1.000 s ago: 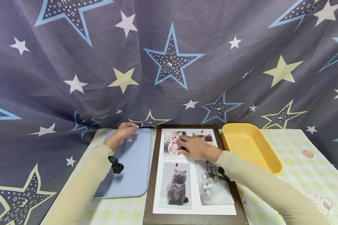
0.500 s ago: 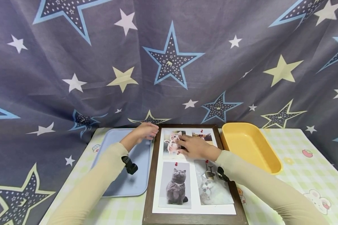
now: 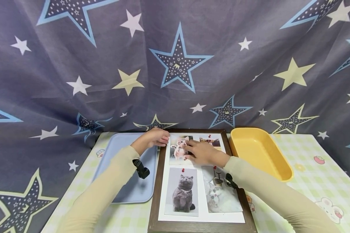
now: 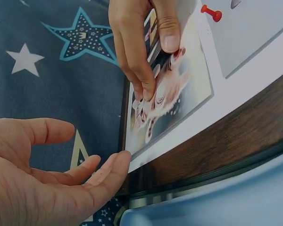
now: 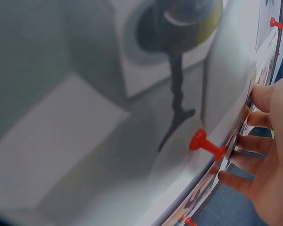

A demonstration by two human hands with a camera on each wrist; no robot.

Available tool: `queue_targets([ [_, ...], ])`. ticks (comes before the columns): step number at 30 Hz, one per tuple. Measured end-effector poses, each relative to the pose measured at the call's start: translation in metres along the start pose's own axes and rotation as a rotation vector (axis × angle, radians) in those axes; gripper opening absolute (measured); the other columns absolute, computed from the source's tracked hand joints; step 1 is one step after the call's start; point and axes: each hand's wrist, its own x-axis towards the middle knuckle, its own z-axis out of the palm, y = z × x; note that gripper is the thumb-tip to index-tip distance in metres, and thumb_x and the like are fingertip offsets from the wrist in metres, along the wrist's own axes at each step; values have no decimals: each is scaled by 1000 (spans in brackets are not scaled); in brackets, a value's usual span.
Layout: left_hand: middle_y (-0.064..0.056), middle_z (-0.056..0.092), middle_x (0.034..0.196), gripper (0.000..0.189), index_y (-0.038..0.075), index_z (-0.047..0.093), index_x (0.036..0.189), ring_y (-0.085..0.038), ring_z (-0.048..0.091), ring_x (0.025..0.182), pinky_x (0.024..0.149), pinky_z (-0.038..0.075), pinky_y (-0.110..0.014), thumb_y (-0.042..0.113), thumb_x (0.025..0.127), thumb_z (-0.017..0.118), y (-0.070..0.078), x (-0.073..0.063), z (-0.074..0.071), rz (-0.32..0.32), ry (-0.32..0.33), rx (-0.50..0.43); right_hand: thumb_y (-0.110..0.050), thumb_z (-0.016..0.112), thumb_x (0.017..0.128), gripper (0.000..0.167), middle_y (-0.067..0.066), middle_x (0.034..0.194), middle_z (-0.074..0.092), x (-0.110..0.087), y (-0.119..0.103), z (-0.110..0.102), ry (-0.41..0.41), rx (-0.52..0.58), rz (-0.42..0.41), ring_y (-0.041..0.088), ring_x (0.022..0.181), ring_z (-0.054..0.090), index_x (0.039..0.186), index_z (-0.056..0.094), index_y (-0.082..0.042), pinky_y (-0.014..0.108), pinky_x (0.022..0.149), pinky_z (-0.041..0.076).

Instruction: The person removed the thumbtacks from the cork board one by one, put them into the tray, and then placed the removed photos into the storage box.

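Observation:
A brown wooden frame [image 3: 158, 197] with a white backing lies on the table and carries several cat photos. My right hand [image 3: 204, 152] rests across the top, its extended fingers pressing the pink kitten photo [image 3: 176, 157]. No pin shows on that photo. Beside the frame's upper left corner is my left hand [image 3: 155, 137]; in the left wrist view its fingertips [image 4: 123, 160] are right at the corner, thumb apart, nothing held. Red push pins [image 3: 183, 170] top the grey cat photo [image 3: 175, 194] and the white cat photo [image 3: 224, 202]. My right hand partly covers another pinned photo [image 3: 217, 142].
Left of the frame lies a light blue tray [image 3: 135, 189], partly under my left forearm. A yellow tub [image 3: 258, 149] stands at the right, close to the frame. The table has a green checked cloth [image 3: 301, 181], and a star-patterned curtain [image 3: 175, 106] hangs behind.
My left hand has moved right, from over the blue tray to the frame's upper left corner. The right hand has stayed on the kitten photo.

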Motion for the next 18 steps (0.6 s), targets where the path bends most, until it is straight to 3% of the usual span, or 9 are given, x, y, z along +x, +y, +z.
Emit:
queue_targets([
  [18,-29,54,144,52,-2,42,149,-38,59,128,104,55,-39,17,101,52,0,4,1,-89,-40,-66,-30,52,104,49,23,153,48,-2,1,-1,-7,10,3,42,103,70,149,53,-11,55,102,53],
])
